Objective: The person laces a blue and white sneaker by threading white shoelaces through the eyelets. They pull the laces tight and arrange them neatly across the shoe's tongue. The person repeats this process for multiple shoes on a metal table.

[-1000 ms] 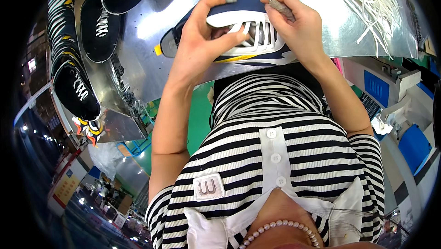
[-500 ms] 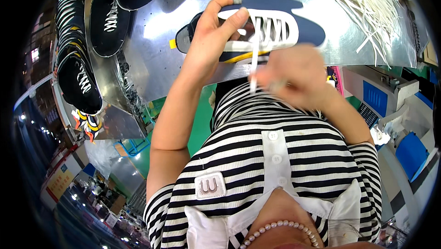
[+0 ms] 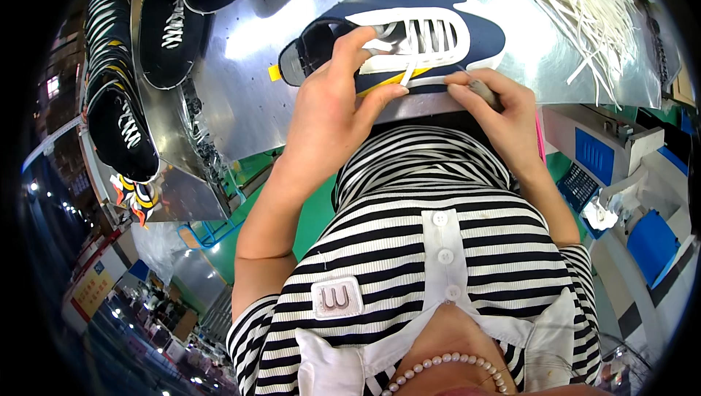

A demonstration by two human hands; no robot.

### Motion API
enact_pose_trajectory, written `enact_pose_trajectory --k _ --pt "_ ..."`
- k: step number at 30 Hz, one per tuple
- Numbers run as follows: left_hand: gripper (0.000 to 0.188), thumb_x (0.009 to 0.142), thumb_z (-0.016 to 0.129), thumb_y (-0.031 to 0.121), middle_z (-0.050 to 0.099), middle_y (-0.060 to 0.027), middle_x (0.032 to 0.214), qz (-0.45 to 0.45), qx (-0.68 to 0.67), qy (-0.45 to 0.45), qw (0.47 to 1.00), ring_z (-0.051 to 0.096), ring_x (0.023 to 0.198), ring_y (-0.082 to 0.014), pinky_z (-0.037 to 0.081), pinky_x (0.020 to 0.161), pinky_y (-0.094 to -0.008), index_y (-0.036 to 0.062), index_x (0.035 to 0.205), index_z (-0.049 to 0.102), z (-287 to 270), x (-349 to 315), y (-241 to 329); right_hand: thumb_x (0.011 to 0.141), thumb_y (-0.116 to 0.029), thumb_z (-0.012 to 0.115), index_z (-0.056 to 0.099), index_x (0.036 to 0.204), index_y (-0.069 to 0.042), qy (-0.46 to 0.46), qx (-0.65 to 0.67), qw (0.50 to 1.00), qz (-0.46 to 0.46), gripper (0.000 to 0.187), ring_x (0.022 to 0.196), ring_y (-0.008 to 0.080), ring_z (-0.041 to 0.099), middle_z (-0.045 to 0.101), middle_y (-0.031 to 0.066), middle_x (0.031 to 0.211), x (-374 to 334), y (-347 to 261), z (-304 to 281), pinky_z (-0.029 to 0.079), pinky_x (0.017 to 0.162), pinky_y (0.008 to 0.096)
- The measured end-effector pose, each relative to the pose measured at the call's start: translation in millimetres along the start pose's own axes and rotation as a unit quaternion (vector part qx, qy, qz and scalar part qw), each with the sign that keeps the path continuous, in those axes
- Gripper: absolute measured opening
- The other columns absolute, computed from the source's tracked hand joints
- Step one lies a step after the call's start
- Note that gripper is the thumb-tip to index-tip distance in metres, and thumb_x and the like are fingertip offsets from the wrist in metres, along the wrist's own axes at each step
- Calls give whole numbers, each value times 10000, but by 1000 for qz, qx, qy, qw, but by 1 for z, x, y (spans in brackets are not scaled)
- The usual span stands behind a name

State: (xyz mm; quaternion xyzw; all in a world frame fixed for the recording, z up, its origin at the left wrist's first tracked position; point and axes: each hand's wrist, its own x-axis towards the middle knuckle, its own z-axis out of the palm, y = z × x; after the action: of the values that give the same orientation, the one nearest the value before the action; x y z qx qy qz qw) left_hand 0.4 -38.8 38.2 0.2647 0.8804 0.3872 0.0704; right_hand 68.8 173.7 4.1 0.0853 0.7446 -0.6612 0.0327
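A dark blue shoe upper (image 3: 485, 38) with a white eyelet panel and a yellow stripe lies on the metal table, its toe to the right. White lace (image 3: 431, 36) crosses the panel in several rows, and a loose part hangs over the near side. My left hand (image 3: 332, 100) is closed on the upper, fingertips in its opening and thumb outside beside the loose lace. My right hand (image 3: 500, 104) has thumb and fingers pinched together at the upper's near edge. Whatever is between those fingertips is too small to make out. Grey coverings show on some fingers.
Loose white laces (image 3: 577, 9) are piled at the far right of the metal table (image 3: 248, 104). Laced black uppers (image 3: 171, 38) lie at the left, beside a long row of stacked uppers (image 3: 109, 52). White machine housing (image 3: 621, 155) stands to the right.
My right hand has moved from a blurred pull on the lace to the upper's near edge. My left thumb has shifted from the opening to the near side. The lace rows look tidier.
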Motion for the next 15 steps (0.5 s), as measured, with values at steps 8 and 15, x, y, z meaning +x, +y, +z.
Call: enact_pose_trajectory --k 8,15 --pt "219 867 697 73 705 -143 897 21 71 26 997 702 812 -267 524 694 -331 -8 1044 598 14 -1 3 863 -182 732 701 888 -12 36 3 999 26 174 587 24 494 624 -26 681 11 1 36 393 521 203" --pt "302 860 726 200 708 -126 893 -44 2 -31 999 656 664 -235 499 623 -331 14 1069 613 6 5 5 863 -149 727 671 855 -21 36 30 997 -53 140 616 11 493 604 -36 685 27 4 28 394 531 191"
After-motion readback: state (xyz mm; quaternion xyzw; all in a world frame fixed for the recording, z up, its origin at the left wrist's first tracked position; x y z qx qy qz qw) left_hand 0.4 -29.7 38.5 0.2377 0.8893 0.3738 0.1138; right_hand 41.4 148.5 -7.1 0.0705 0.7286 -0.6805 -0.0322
